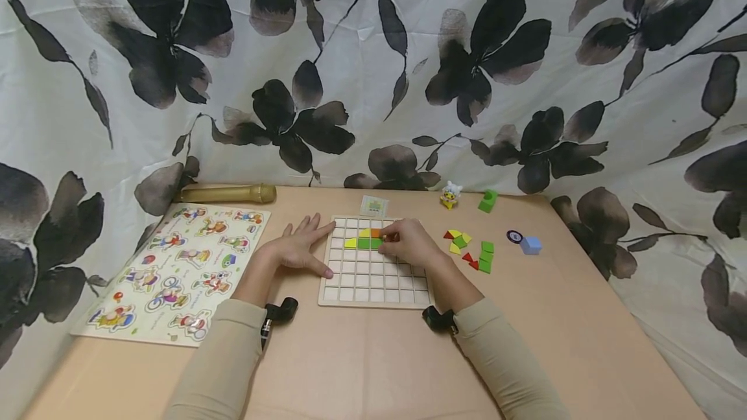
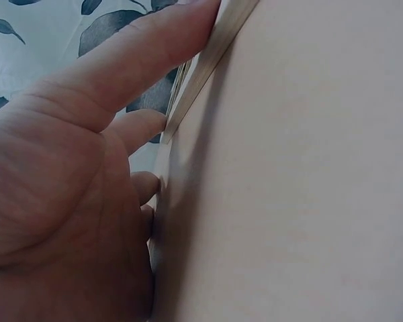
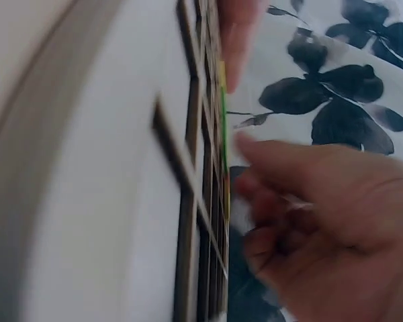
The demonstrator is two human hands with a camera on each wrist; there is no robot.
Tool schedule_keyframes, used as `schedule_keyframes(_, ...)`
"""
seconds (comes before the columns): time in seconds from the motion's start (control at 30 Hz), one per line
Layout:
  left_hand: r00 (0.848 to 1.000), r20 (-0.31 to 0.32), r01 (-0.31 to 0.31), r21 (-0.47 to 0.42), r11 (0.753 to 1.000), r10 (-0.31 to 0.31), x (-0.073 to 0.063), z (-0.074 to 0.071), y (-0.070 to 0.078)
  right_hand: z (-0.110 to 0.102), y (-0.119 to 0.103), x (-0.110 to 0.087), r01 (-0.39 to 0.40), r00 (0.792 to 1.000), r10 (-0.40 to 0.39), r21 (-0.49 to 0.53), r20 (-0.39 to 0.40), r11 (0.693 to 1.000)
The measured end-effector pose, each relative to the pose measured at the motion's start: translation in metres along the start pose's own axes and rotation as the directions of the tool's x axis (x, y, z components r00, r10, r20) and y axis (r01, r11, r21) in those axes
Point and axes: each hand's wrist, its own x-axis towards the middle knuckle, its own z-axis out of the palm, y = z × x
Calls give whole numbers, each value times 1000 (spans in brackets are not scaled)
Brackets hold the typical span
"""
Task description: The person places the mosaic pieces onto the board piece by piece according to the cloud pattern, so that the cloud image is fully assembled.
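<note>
A wooden grid board (image 1: 344, 284) lies at the table's middle. Several flat coloured pieces sit in its upper rows: a green strip (image 1: 369, 244), a yellow triangle (image 1: 351, 243) and an orange piece (image 1: 375, 233) among them. My left hand (image 1: 297, 245) spreads its fingers, touching the board's left edge with thumb and index finger; the left wrist view shows the thumb (image 2: 154, 54) against that edge. Over the board, my right hand (image 1: 411, 242) has bent fingers, their tips beside the orange piece. The right wrist view is blurred, so whether these fingers (image 3: 275, 168) pinch something is hidden.
Loose red, yellow and green pieces (image 1: 486, 256) lie right of the board, near a blue block (image 1: 531, 245) and a dark ring (image 1: 515, 236). Behind stand a small figurine (image 1: 450, 195), a green block (image 1: 487, 201) and a pattern card (image 1: 373, 205). A picture board (image 1: 175, 271) lies left.
</note>
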Motion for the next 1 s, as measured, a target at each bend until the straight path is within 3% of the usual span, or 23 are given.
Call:
schedule_keyframes(0.23, 1000, -9, 0, -11, 1000, 0, 0, -1, 0, -44, -11, -17, 58, 997, -58, -12, -48, 998)
schedule_keyframes(0.43, 1000, -10, 1, -16, 1000, -1, 0, 0, -1, -86, 3, -38, 47, 998, -48, -29, -35, 998)
schedule_keyframes(0.67, 1000, -9, -1, -16, 1000, 1, -1, 1, -1, -124, 51, -60, -121, 992, 116, -119, -45, 985)
schedule_keyframes(0.87, 1000, -8, -1, -22, 1000, 1, -1, 2, -2, -136, 89, -76, -318, 945, 327, -184, 23, 930)
schedule_keyframes(1.0, 1000, -12, -1, -21, 1000, 1, -1, 1, -1, -136, 102, -80, -346, 931, 362, -187, 55, 919)
